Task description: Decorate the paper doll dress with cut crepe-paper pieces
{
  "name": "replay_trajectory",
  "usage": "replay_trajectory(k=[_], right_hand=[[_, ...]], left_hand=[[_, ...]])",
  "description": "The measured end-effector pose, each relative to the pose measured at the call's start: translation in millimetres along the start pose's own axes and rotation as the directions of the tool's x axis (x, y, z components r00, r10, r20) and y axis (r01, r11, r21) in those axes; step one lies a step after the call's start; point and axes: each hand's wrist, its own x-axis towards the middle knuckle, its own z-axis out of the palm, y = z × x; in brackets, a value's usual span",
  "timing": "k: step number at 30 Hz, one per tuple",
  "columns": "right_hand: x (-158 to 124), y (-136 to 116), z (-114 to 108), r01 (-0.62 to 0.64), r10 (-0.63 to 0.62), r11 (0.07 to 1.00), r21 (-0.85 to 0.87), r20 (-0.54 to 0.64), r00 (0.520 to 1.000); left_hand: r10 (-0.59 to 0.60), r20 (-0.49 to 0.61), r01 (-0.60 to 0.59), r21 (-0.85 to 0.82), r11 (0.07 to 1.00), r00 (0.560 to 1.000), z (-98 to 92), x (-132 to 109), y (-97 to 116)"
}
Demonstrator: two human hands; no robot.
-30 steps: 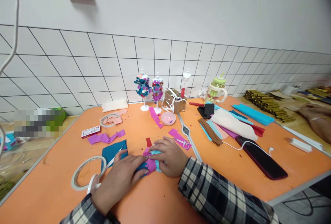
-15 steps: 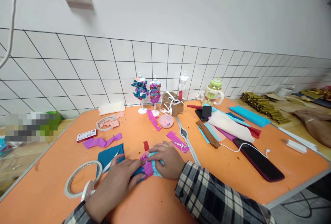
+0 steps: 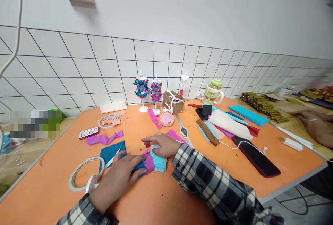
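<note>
A small dress form lies on its side on the table, its white round base (image 3: 90,184) showing by my left wrist. Crepe paper wraps it: dark blue under my fingers, a purple band (image 3: 149,163), then a pleated light blue part (image 3: 160,162). My left hand (image 3: 123,169) is closed over the dark blue part and holds the form down. Stretched out above the light blue pleats is my right hand (image 3: 165,144), its fingers over a small red paper scrap (image 3: 147,145). Whether the fingertips touch the scrap cannot be made out.
Left of my hands lie a tape roll (image 3: 73,180), dark blue paper (image 3: 113,152) and purple strips (image 3: 104,138). Decorated dress forms (image 3: 156,91) and a pink bowl (image 3: 167,120) stand behind. A phone (image 3: 256,155) and crepe paper (image 3: 230,124) lie right. Another person's hand (image 3: 314,124) rests farther right.
My right hand has moved up and left off the light blue pleats, over the red scrap, uncovering the pleats. My left hand stays on the dress form. The view has shifted slightly.
</note>
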Motion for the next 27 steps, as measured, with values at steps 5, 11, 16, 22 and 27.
replay_trajectory(k=[5,11,16,22,27], right_hand=[[18,2,7,-0.011,0.013,1.000,-0.027,0.064,0.998],[19,8,16,-0.020,0.017,0.997,-0.069,-0.043,0.999],[10,4,14,-0.034,0.029,0.998,-0.043,-0.099,0.995],[3,4,16,-0.026,0.026,1.000,-0.004,-0.125,0.992],[-7,6,20,-0.005,0.007,1.000,0.012,-0.143,0.990]], left_hand=[[-0.005,0.016,0.005,-0.016,1.000,1.000,-0.8,1,0],[-0.030,0.033,0.031,-0.034,0.999,0.999,-0.6,0,2],[0.006,-0.013,-0.007,-0.018,1.000,1.000,-0.2,1,1],[-0.013,-0.003,0.013,-0.030,0.999,1.000,-0.5,2,1],[0.005,-0.048,-0.006,-0.031,1.000,0.999,1.3,1,-1]])
